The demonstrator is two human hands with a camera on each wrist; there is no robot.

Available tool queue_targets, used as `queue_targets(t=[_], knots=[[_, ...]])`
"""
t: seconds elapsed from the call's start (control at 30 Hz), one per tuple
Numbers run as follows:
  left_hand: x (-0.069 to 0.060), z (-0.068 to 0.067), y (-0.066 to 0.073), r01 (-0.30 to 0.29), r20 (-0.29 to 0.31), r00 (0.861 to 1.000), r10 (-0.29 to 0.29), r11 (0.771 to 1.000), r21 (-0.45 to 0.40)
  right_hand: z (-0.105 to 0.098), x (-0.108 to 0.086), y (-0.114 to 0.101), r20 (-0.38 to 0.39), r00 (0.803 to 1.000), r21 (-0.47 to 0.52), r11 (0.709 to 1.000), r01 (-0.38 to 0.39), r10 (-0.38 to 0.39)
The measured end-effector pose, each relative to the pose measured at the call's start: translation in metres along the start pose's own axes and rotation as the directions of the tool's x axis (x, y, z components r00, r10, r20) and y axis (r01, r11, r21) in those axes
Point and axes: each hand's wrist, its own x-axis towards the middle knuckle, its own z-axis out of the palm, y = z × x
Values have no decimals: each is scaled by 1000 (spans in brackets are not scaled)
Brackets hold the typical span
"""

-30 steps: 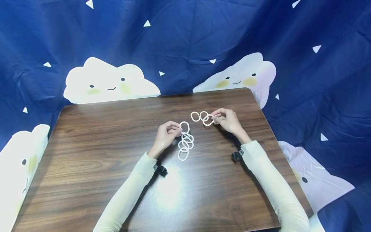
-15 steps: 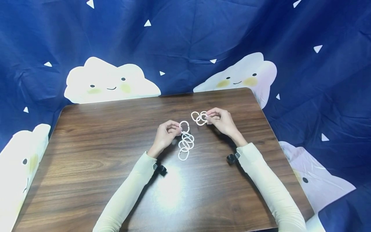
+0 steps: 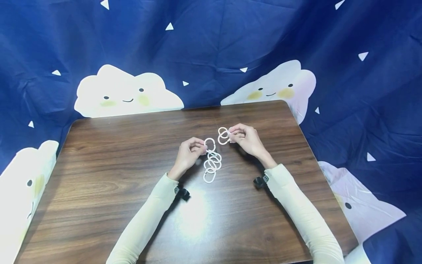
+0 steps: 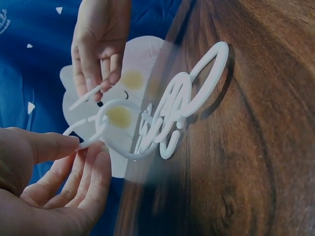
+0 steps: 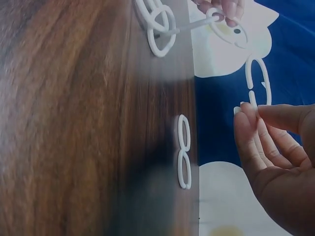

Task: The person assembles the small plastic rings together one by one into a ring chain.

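My left hand (image 3: 188, 152) pinches the top link of a chain of white plastic C-shaped rings (image 4: 184, 93) between thumb and fingers. Several linked rings hang from it down to the table. To the right, my right hand (image 3: 247, 139) pinches a single white C-shaped ring (image 5: 268, 83). A small gap in this ring shows near the fingertips in the right wrist view. The single ring is held up beside the chain, apart from it in the head view.
Two loose white rings (image 5: 179, 132) lie end to end on the wooden table (image 3: 108, 183), beyond my right hand. A blue curtain (image 3: 204, 44) with cloud prints stands behind the table. Both wrists carry small black cameras (image 3: 183, 193).
My right hand has moved left with its ring, from above the loose rings towards the chain. The left hand has stayed nearly still, holding the chain's top link.
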Motion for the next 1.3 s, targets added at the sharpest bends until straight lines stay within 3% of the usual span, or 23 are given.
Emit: queue_targets(t=[0.7,1.3], knots=[[-3,3,2,26,26,999,-26,1000,-5,23,-1,0,67,998,65,998,-14,10],[-3,5,0,1,42,999,-2,1000,19,30,-3,-3,76,997,95,995,-25,17]])
